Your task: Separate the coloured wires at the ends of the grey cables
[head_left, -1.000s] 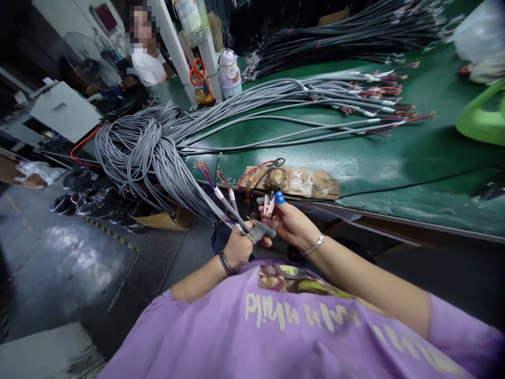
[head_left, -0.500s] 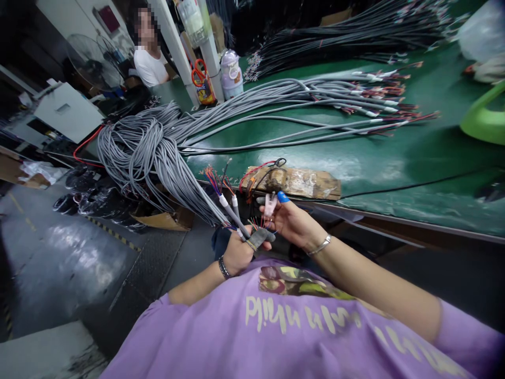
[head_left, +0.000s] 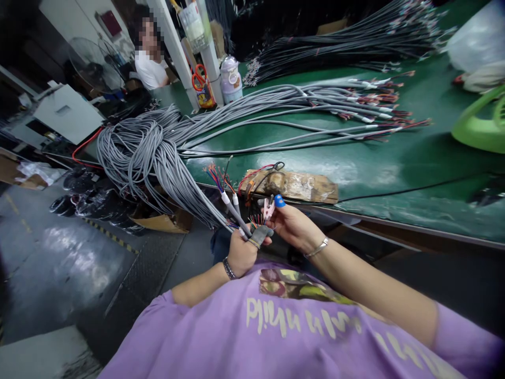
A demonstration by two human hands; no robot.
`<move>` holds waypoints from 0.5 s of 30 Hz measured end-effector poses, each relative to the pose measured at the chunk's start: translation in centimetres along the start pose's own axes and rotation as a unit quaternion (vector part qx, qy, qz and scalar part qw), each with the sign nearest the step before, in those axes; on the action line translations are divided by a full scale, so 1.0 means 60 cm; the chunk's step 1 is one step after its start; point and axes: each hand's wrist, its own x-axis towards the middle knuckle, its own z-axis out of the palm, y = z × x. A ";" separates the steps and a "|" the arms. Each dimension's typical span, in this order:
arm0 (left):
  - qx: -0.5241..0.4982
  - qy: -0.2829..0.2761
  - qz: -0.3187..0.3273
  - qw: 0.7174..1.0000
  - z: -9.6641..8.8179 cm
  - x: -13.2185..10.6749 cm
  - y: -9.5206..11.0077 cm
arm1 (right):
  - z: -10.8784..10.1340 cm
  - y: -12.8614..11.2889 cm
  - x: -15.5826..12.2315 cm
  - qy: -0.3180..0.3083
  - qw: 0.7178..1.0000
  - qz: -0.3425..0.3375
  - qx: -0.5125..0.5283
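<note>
My left hand [head_left: 244, 250] is closed around grey cables [head_left: 238, 217] whose ends point up and away, with white sleeves and red and blue wires at their tips. A grey cover sits on its thumb. Thin coloured wires [head_left: 257, 221] fan out just above that thumb. My right hand [head_left: 290, 223], a blue cover on one fingertip, pinches a small pale pink clip [head_left: 269, 209] right beside these wires. Whether the clip touches the wires I cannot tell.
A large bundle of grey cables [head_left: 158, 142] lies along the green table [head_left: 315, 147] and hangs over its edge. A wooden block [head_left: 300, 185] with wires sits at the front edge. Black cables [head_left: 315, 52], a bottle [head_left: 231, 79] and a green plastic object [head_left: 479, 123] lie farther back. A person [head_left: 152, 68] is beyond.
The pink clip in my right hand has shifted slightly down and left, nearer the thin wires. My left hand keeps its hold on the cables. The camera view has moved a little.
</note>
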 end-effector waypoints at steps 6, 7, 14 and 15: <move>0.007 -0.002 -0.002 1.000 -0.002 0.002 -0.002 | 0.004 0.001 0.003 0.015 1.000 -0.025 -0.002; 0.009 0.000 -0.001 1.000 -0.002 0.002 -0.003 | 0.004 0.002 0.003 0.013 1.000 -0.026 -0.007; 0.026 0.002 0.011 1.000 -0.009 -0.003 -0.005 | -0.001 0.001 -0.006 -0.021 0.999 0.017 -0.022; 0.033 0.003 0.014 0.999 -0.011 -0.005 -0.004 | -0.001 0.000 -0.007 -0.027 0.999 0.028 -0.017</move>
